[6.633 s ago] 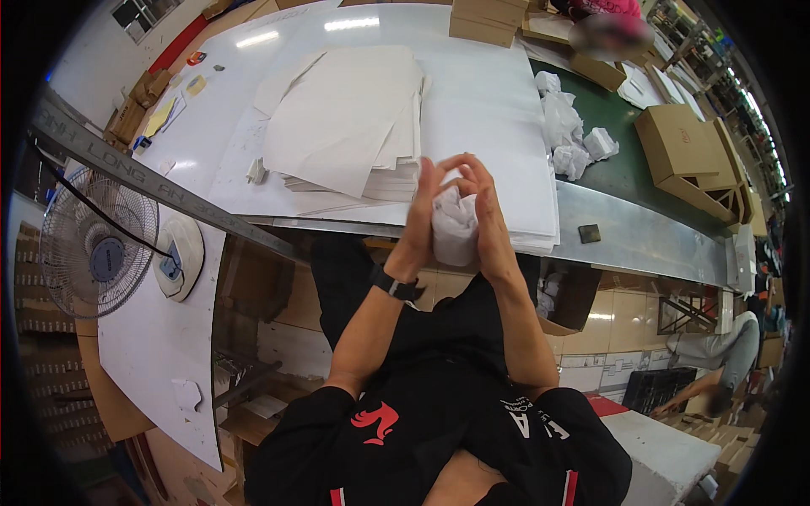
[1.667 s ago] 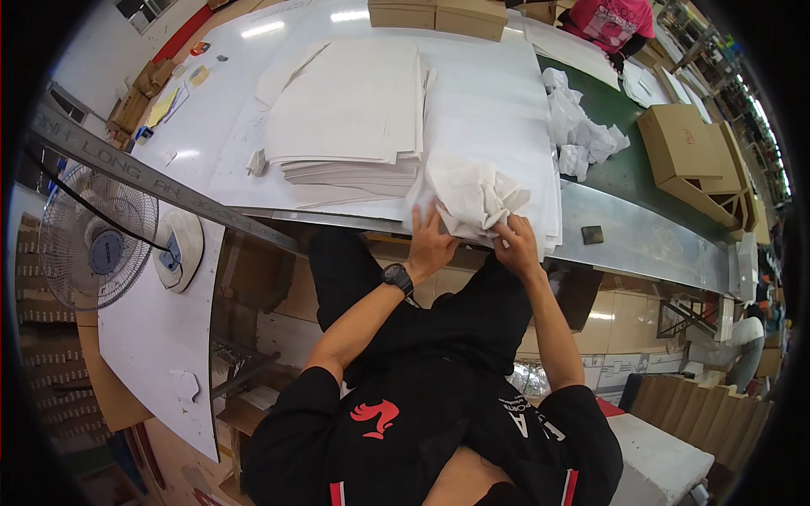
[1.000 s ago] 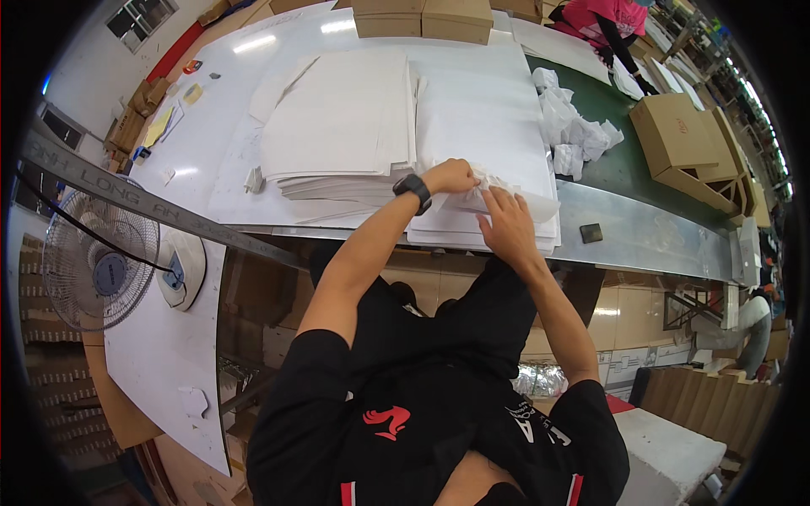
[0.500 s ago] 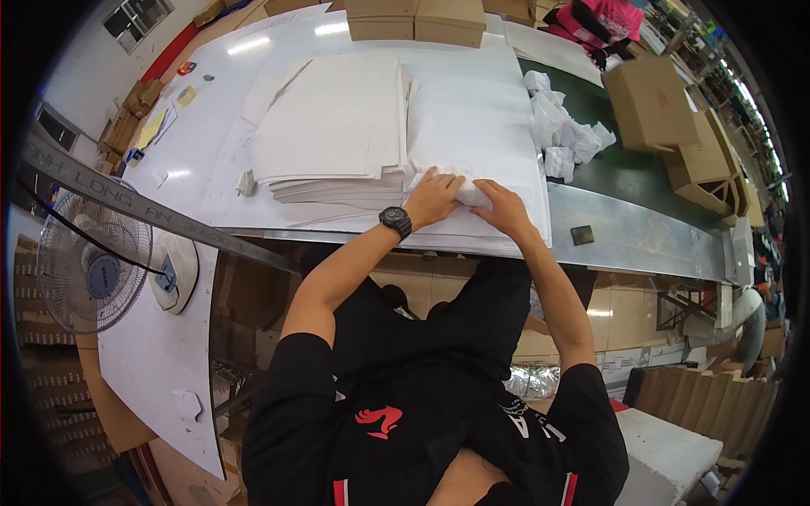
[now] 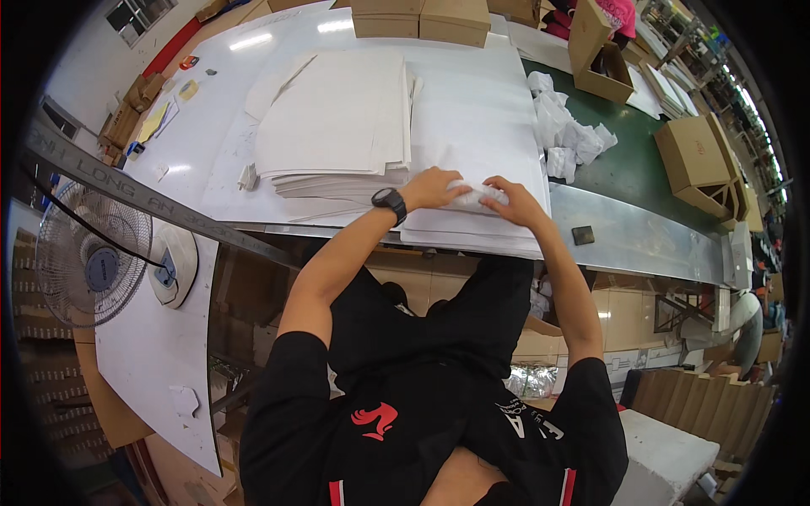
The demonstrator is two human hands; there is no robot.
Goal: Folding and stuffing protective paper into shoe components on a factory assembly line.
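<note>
Both hands are working the roll (image 5: 473, 196), a crumpled white paper piece lying at frame centre, near the front edge of the surface (image 5: 221, 150). Left hand (image 5: 432, 189) is curling over its left end, grip closing on paper; right hand (image 5: 521, 205) is grasping the right end, thumb and fingertips pressing in.

Delta vs 1.7 s ago: the paper was sitting loose and wide there; now it's showing as a narrow strip between the hands. Vs 0.5 s ago: left fingers were lying flatter on top, now they're bending more, and the roll is looking slimmer.

Roll is resting on the sheets (image 5: 477, 101), right of the stack (image 5: 333, 118); stack is staying put. Bundles (image 5: 564, 126) on the green belt (image 5: 643, 145), right of centre, are holding position too. Block (image 5: 583, 235) is sitting on the metal strip (image 5: 634, 242), right of the hands, same spot.

Other change, upper right: the box being held over the belt 0.5 s ago is gone from there; an open box (image 5: 606, 78) is now standing farther up, near the co-worker in pink (image 5: 623, 15).
</note>
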